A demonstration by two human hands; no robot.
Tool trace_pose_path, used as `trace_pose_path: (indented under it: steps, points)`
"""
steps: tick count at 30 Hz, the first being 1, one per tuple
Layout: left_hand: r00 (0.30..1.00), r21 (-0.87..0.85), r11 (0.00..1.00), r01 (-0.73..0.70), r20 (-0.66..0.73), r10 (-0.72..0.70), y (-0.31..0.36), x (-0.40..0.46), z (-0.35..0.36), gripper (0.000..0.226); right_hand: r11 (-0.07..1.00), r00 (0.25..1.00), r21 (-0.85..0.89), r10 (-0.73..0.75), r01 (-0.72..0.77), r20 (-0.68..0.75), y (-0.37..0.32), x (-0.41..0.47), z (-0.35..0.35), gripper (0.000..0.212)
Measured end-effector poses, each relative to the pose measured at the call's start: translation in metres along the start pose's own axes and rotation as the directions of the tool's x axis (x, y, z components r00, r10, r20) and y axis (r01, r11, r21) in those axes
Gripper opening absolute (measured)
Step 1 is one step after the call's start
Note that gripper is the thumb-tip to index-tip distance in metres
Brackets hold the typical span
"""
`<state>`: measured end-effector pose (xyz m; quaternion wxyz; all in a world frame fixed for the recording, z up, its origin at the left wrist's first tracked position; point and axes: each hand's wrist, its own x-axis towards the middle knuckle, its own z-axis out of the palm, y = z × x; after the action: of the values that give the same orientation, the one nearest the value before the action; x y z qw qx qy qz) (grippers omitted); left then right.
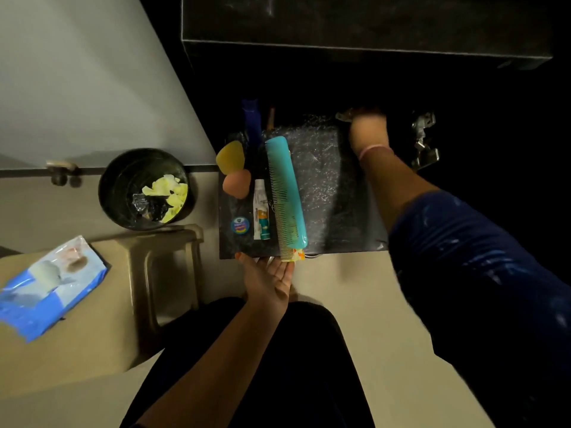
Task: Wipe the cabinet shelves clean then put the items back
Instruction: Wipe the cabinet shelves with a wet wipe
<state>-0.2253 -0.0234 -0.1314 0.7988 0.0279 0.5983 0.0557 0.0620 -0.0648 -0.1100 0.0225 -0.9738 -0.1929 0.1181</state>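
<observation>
A dark shelf (327,211) lies below me, its right half smeared with wet streaks. On its left half lie a teal comb (285,193), a small tube (261,211), a round blue jar (240,225), an orange sponge (236,183), a yellow sponge (230,156) and a blue bottle (251,125). My left hand (268,281) is palm up at the shelf's front edge, fingertips touching it just under the comb's end. My right hand (367,128), blurred, is at the shelf's far edge, closed on a crumpled grey wipe (343,115).
A black bin (123,177) with yellow scraps stands on the floor at left. A blue pack of wipes (49,285) lies on a beige stool (102,319). A metal hinge (425,140) hangs at right, and a dark cabinet top (364,23) is above.
</observation>
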Motion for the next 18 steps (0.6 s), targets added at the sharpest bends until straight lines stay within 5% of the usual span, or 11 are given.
trace_pose_path:
  steps: [5, 9, 12, 15, 18]
  points:
    - [1.0, 0.003, 1.0, 0.015, -0.012, -0.015, 0.001, -0.001, -0.001, 0.081, 0.99, 0.997, 0.139, -0.008, 0.018, -0.073, 0.01, -0.075, 0.028, 0.028]
    - [0.999, 0.011, 1.0, 0.024, -0.036, -0.024, 0.002, -0.007, 0.004, 0.082, 0.994, 0.996, 0.077, -0.079, 0.082, -0.035, 0.042, -0.184, 0.046, 0.028]
    - [0.999, 0.006, 1.0, 0.017, -0.029, -0.016, 0.002, -0.008, 0.005, 0.081, 0.991, 0.983, 0.055, -0.127, 0.121, 0.132, 0.062, -0.234, 0.045, 0.036]
    - [0.999, 0.028, 0.999, 0.024, -0.033, -0.023, 0.002, -0.004, 0.003, 0.083, 0.991, 0.967, -0.004, -0.132, 0.136, 0.217, 0.061, -0.211, 0.024, 0.039]
    - [0.999, 0.043, 0.999, 0.02, -0.041, -0.018, 0.0, -0.002, 0.001, 0.084, 0.989, 0.989, 0.001, -0.147, 0.147, 0.003, 0.043, -0.132, 0.002, 0.03]
